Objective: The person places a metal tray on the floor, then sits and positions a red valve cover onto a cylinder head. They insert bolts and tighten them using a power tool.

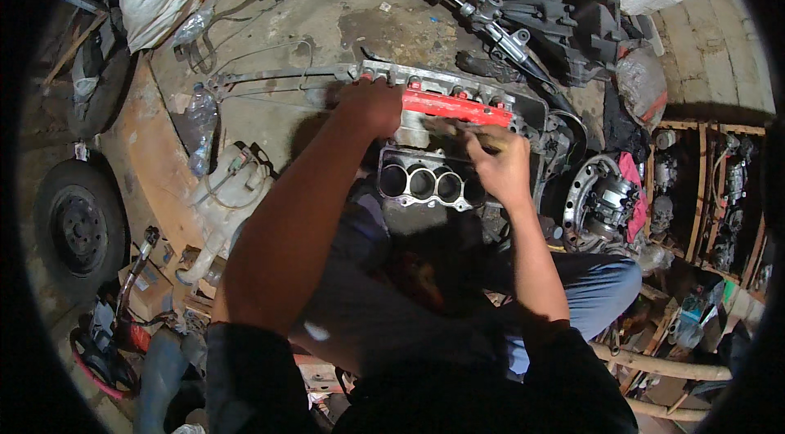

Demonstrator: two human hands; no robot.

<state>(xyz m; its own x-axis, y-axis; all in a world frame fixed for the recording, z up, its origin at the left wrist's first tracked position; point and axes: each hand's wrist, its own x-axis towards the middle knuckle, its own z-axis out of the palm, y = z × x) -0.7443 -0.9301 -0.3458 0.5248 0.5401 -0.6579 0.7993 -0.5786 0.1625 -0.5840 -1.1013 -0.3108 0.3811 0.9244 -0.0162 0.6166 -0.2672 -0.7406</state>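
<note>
On the floor before me lies a long metal engine part (417, 133) with a bright red strip (458, 107) along it and several round fittings on its far edge. My left hand (372, 107) is closed over its left end; the fingertips are partly hidden. In my right hand (500, 164) is a slim, light-brown brush-like tool (489, 139), its tip pointing left over the near side of the part and blurred. Closer to me, beneath my right hand, a metal piece with a row of round bores (422, 183) sits between my legs.
A steering rack (499, 37) and a dark gearbox-like housing (564, 13) lie at the far right. To the left are a plastic bottle (202, 123), a white plastic tank (233, 197) and a wheel (80, 221). A wooden rack (702, 188) holds metal parts at right.
</note>
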